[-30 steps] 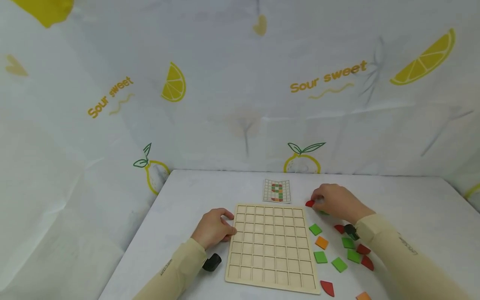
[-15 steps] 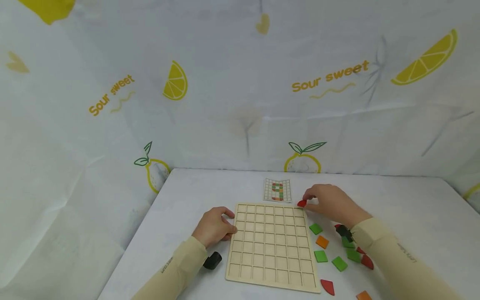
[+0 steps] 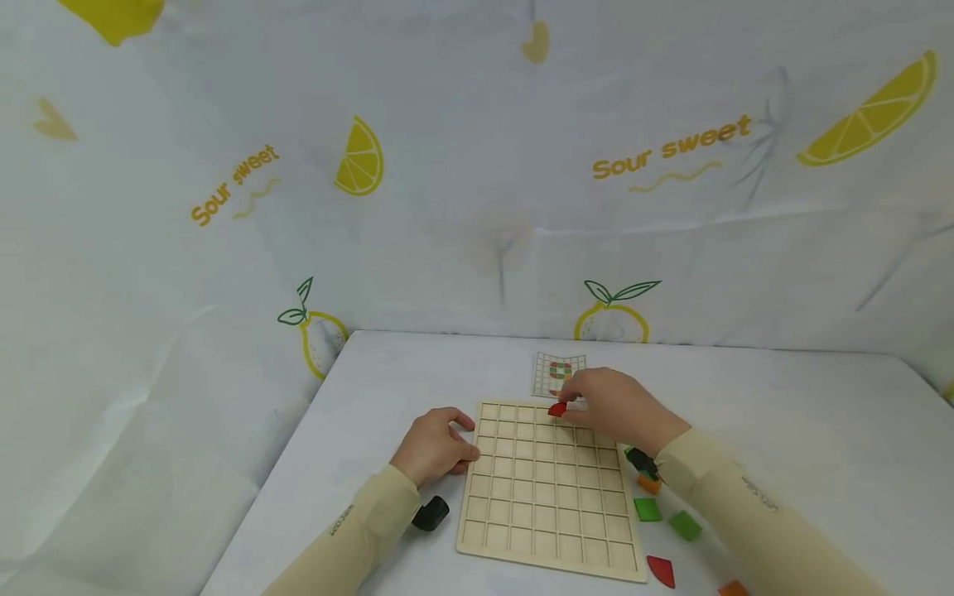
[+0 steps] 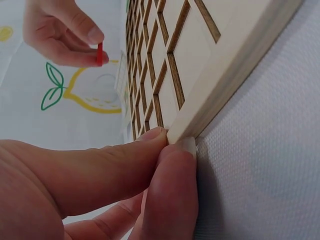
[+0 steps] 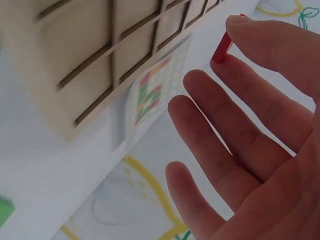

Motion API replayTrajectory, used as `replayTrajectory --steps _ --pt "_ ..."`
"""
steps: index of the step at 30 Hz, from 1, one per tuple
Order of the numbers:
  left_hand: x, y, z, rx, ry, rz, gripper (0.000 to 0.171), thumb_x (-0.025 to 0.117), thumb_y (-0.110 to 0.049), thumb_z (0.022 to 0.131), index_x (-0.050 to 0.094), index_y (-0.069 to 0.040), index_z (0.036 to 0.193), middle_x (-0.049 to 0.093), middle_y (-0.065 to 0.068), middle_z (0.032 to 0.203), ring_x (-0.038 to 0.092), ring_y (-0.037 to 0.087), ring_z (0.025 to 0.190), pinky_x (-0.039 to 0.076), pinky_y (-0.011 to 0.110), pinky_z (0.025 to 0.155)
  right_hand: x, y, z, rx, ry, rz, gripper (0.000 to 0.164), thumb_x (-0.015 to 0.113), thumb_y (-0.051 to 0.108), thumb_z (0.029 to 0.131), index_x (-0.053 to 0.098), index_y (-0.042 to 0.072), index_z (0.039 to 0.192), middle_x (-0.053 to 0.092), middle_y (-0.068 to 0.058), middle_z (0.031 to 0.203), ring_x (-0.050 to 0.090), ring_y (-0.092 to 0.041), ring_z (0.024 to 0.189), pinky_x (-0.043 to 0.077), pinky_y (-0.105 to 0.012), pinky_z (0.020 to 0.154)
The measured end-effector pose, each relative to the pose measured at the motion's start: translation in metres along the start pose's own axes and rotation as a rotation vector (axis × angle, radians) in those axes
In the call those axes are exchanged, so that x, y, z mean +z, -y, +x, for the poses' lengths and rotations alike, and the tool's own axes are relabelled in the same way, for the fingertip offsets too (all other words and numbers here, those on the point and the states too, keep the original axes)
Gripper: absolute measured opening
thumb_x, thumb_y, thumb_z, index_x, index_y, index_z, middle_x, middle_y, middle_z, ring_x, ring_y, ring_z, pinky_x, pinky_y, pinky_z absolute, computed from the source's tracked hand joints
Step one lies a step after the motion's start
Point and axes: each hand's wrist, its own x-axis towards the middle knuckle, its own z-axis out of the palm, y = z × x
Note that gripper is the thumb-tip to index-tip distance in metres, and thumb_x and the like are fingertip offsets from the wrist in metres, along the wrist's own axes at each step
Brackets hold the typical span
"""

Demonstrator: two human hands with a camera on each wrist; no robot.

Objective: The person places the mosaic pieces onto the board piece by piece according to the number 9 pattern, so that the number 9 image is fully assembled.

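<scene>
A pale wooden grid board point(image 3: 547, 488) lies flat on the table, its square cells bare. My left hand point(image 3: 436, 445) is at the board's left edge; in the left wrist view its thumb point(image 4: 115, 165) lies on the rim and a finger is under it, pinching the edge. Over the board's far edge, my right hand point(image 3: 614, 406) pinches a red quarter-circle tile point(image 3: 556, 409) between thumb and index finger. That red tile point(image 5: 227, 45) is seen edge-on in the right wrist view, apart from the board, with the other fingers spread.
Behind the board lies a paper pattern card point(image 3: 547, 372), partly covered by my right hand. Right of the board are green tiles point(image 3: 648, 509), an orange tile point(image 3: 650, 483) and a red quarter-circle tile point(image 3: 662, 571). My right forearm hides part of that side.
My right hand has moved left with the red quarter-circle tile, from the pieces right of the board to above its far edge. The left hand stays at the board's edge.
</scene>
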Motion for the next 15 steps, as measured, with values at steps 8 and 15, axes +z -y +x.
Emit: replayTrajectory --steps 8,15 --pt "0.001 0.001 0.000 -0.006 -0.012 0.006 0.038 0.087 -0.011 0.087 0.071 -0.007 0.121 0.072 0.005 0.082 0.071 0.016 0.064 0.052 0.028 0.063 0.016 0.028 0.014 -0.076 0.028 -0.007 0.011 0.085 0.024 0.094 0.081 0.019 0.103 0.078 0.006 0.104 0.070 -0.011 0.091 0.061 -0.037 0.084" --pt "0.000 -0.001 0.001 -0.008 -0.010 0.016 0.038 0.088 -0.011 0.087 0.071 -0.008 0.121 0.072 0.004 0.082 0.072 0.016 0.064 0.052 0.028 0.065 0.024 0.038 0.016 -0.089 0.031 -0.025 0.009 0.085 0.023 0.094 0.080 0.017 0.098 0.075 0.009 0.092 0.062 -0.006 0.080 0.058 -0.032 0.076"
